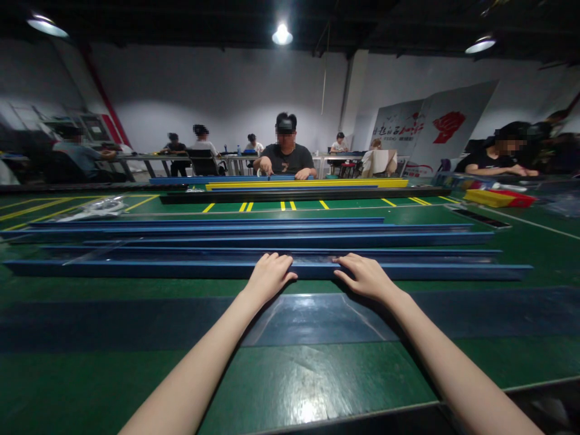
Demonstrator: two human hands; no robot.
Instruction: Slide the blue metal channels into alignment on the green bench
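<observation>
A long blue channel strip [136, 269] lies lengthwise across the green table. My left hand [269, 278] is closed over its near wall, fingers bent over the top and thumb on the front side. To the right, my right hand [366, 277] grips the same strip in a similar way, its thumb at the near face. A short stretch of the strip shows between both hands. Closer to me, a wide clear plastic strip [312, 317] lies flat beneath my forearms. Just beyond my fingers, more blue channel strips [290, 240] lie parallel.
Farther across the green table [290, 374] lie a black strip [308, 195] and a yellow strip [317, 183]. A phone-like dark slab [483, 218] is at right, near yellow and red trays [498, 198]. Crumpled clear plastic [102, 207] lies left. A person [286, 154] works opposite.
</observation>
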